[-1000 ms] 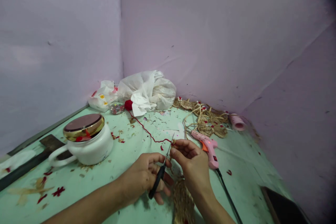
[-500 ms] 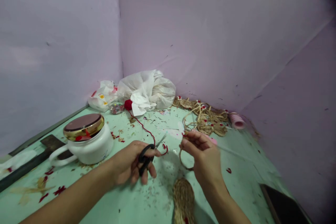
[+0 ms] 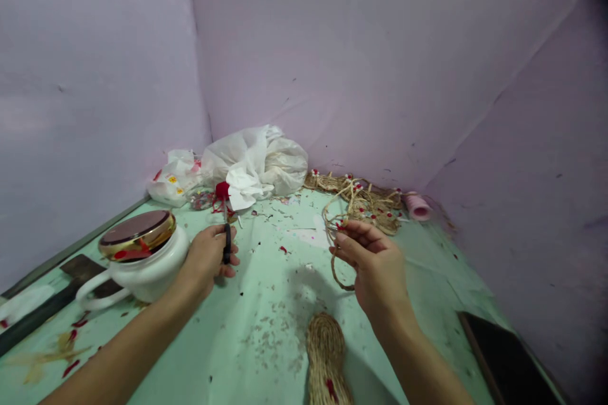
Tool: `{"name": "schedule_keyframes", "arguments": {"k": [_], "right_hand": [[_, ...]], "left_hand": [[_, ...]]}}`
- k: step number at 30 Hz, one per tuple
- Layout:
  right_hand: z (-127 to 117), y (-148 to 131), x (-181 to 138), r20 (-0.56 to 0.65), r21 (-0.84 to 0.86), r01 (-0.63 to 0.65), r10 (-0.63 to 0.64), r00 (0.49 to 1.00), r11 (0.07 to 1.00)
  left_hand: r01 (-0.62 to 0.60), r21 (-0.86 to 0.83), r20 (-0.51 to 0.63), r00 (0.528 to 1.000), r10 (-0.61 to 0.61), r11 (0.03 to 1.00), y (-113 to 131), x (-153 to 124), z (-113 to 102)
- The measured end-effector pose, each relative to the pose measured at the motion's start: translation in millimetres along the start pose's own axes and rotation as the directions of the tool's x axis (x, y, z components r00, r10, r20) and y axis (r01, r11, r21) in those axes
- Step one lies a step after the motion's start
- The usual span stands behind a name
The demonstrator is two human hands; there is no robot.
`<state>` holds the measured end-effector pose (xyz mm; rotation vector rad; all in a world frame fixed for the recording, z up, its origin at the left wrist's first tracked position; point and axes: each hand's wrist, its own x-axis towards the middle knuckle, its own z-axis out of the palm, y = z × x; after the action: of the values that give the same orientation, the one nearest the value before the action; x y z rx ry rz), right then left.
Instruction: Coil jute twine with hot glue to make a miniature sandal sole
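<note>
Black-handled scissors (image 3: 227,245) are in my left hand (image 3: 206,257), with fingers through the handles and blades pointing away, near the ball of red yarn (image 3: 221,190). Loose red strands lie at the blades. My right hand (image 3: 377,259) pinches a thin tan cord (image 3: 336,275) that hangs in a loop below the fingers. A bit of red shows at the fingertips; its exact form is too small to tell. Below and between the hands lies a coiled jute sole-shaped piece (image 3: 325,354) with a red mark on it.
A white mug (image 3: 154,272) with a gold-rimmed lid and a dark hammer-like tool (image 3: 52,304) stand at left. White plastic bags (image 3: 259,161) lie at the back. Jute pieces (image 3: 375,212) and a pink spool (image 3: 418,207) lie at back right, a dark flat device (image 3: 508,361) at front right.
My left hand has moved left and away with the scissors, toward the yarn ball. The red strand that stretched across the table is now gathered near the ball. My right hand still pinches the cord.
</note>
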<state>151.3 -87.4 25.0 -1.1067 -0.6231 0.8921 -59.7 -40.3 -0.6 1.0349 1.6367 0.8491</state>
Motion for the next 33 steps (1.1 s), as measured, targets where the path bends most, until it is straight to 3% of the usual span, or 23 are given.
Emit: {"name": "schedule_keyframes", "arguments": {"k": [2, 5, 8, 13, 18, 22, 27, 30, 33], "right_hand": [[1, 0, -1, 0.009, -0.006, -0.014, 0.014, 1.000, 1.000], [3, 2, -3, 0.038, -0.025, -0.046, 0.047, 0.998, 0.999], [5, 3, -5, 0.073, -0.049, -0.077, 0.081, 0.994, 0.996], [6, 7, -8, 0.134, -0.086, -0.101, 0.112, 0.985, 0.991], [6, 10, -10, 0.186, -0.113, -0.100, 0.119, 0.975, 0.989], [5, 9, -9, 0.202, -0.124, -0.097, 0.121, 0.972, 0.988], [3, 3, -4, 0.196, -0.123, -0.092, 0.115, 0.974, 0.988], [2, 2, -1, 0.185, -0.112, -0.097, 0.116, 0.976, 0.989], [2, 4, 2, 0.172, -0.091, -0.109, 0.124, 0.977, 0.990]], "left_hand": [[-0.061, 0.055, -0.082, 0.994, 0.065, 0.997, -9, 4, 8], [-0.141, 0.214, -0.113, 0.979, 0.168, 0.967, -17, 7, 13], [-0.197, 0.436, -0.122, 0.954, 0.274, 0.878, -14, 7, 7], [-0.234, 0.731, -0.040, 0.923, 0.383, 0.641, -4, -1, 0], [-0.326, 0.803, 0.049, 0.871, 0.490, 0.499, -3, -7, 13], [-0.534, 0.690, 0.237, 0.804, 0.545, 0.489, -1, -2, 37], [-0.637, 0.399, 0.339, 0.771, 0.539, 0.660, 4, 17, 63], [-0.608, 0.094, 0.391, 0.751, 0.532, 0.788, 20, 20, 48], [-0.472, -0.296, 0.417, 0.718, 0.557, 0.831, 44, 11, 11]]}}
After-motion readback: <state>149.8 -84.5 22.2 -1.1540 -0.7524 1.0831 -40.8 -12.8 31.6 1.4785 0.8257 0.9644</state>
